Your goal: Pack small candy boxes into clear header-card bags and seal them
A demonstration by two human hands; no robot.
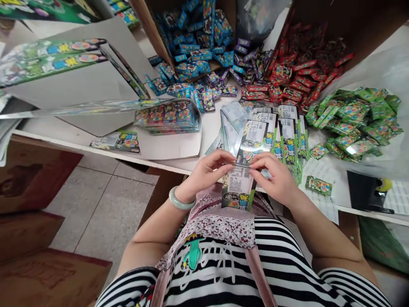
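Observation:
Between my two hands hangs a flat printed packet (238, 187), black and green with a white label panel, at the table's front edge. My left hand (211, 170) pinches its upper left corner between thumb and fingers. The upper right corner is pinched by my right hand (275, 175). Just beyond the fingers lie more flat printed packets (289, 134), overlapping in rows. Clear plastic sleeves (231, 123) are fanned out beside them on the left. Whether the held packet's upper edge is parted cannot be made out.
Heaps of small blue packs (198, 55), purple packs (236, 76), red packs (303, 81) and green packs (358, 121) lie along the back and right. A filled display box (169, 117) stands left, near large printed cardboard sheets (79, 85). Brown cartons (38, 183) sit on the floor.

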